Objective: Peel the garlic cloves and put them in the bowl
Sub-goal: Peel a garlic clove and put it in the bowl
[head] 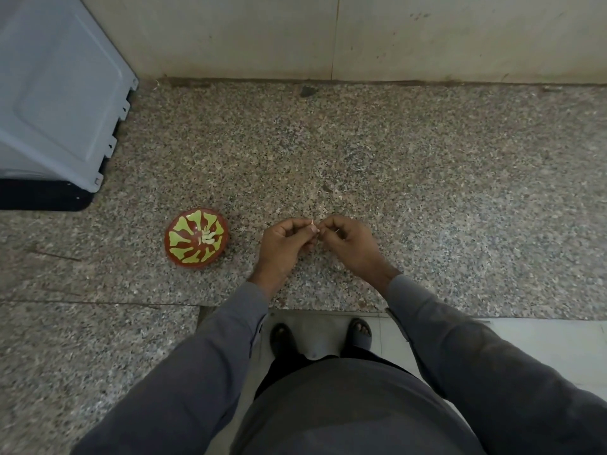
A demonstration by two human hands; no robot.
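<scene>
A small red bowl (184, 239) with a yellow-green pattern stands on the speckled granite counter, left of my hands. Several pale peeled garlic cloves (209, 237) lie in its middle. My left hand (285, 241) and my right hand (348, 239) meet fingertip to fingertip above the counter. Between them they pinch a garlic clove (312, 223), of which only a small pale tip shows. The rest of the clove is hidden by my fingers.
A grey plastic appliance (56, 93) on a black base fills the back left corner. A tiled wall (361, 34) closes the counter's far side. The counter's front edge (295, 310) runs just below my wrists, with the floor and my feet beneath.
</scene>
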